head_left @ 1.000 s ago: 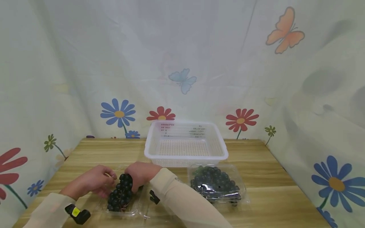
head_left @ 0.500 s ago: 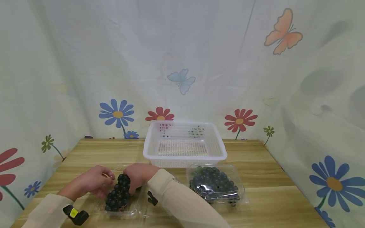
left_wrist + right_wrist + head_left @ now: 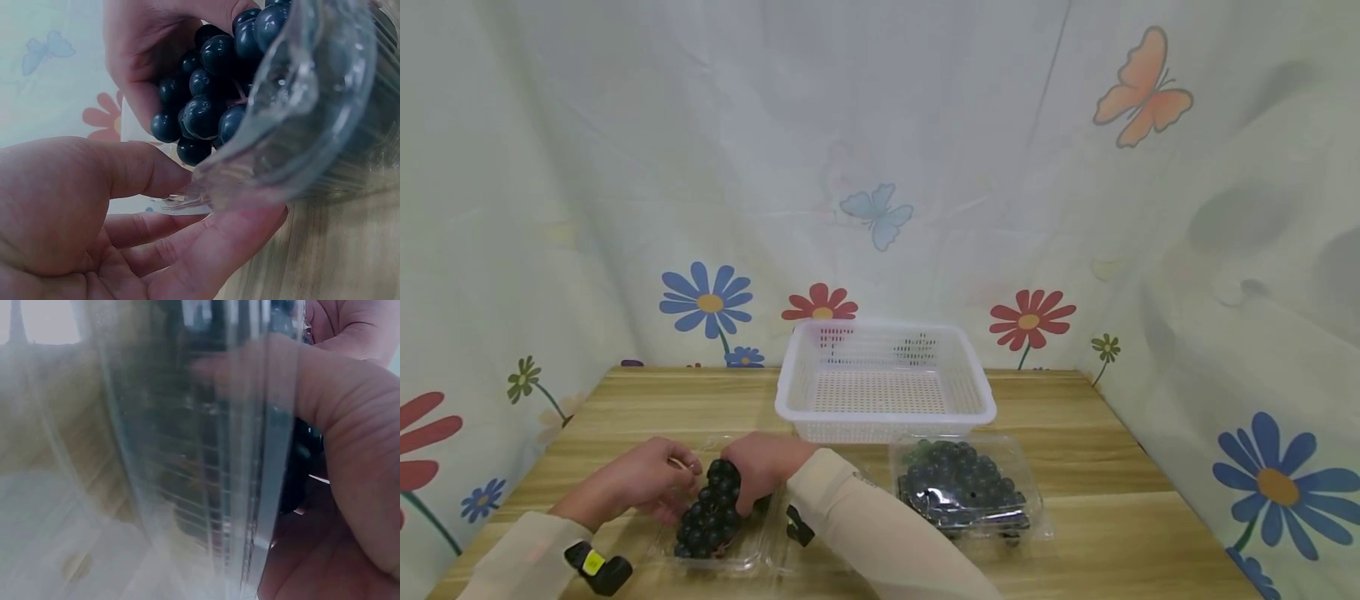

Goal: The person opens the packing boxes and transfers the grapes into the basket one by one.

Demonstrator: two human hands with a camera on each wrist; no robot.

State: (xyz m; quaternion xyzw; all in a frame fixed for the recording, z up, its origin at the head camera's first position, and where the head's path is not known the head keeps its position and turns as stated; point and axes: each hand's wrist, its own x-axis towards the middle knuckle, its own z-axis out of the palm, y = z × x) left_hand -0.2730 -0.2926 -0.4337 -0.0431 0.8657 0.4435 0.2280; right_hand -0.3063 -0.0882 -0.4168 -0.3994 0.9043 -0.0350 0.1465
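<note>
Grapes [image 3: 706, 518], round, glossy and blue-black, bunch in a smooth, clear plastic box [image 3: 300, 94] on your wood-grained counter [image 3: 1097, 492]; your left hand [image 3: 647, 477] pinches the box's thin rim, your right hand [image 3: 762, 467] curls its fingers round the grapes.

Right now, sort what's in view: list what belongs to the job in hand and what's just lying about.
In the job:
dark grapes, gripped by the right hand
open clear box, its edge pinched by the left hand

Just lying about, as far as I can judge:
white basket, untouched, possibly for later
second clear box of grapes, untouched
flowered curtain, only a backdrop
</note>
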